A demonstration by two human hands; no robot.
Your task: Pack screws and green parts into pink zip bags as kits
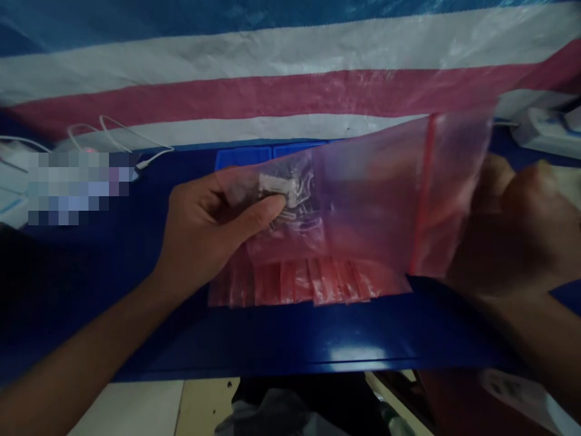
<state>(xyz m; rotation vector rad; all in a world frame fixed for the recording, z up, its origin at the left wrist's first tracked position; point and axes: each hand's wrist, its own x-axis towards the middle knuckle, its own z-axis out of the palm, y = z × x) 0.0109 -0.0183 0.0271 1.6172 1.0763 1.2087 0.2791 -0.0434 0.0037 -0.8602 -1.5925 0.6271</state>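
Note:
A pinkish clear zip bag [372, 194] with a red seal strip is stretched between my two hands above the table. My left hand [213, 224] pinches its left end, thumb on top, over a small clear packet [297, 194] holding small pale and metallic pieces. Whether that packet lies inside the bag is hard to tell. At the bag's right end, past the red strip, my right hand [521, 224] is blurred by motion, its fingers curled at the bag's edge. Several red-edged bags [313, 284] lie overlapped in a row beneath.
Blue trays [242, 157] stand at the back of the blue table [290, 339]. White cables [136, 139] and a pixelated item [77, 188] are at the left. A white power strip [547, 130] sits at the back right. A striped sheet [272, 60] hangs behind.

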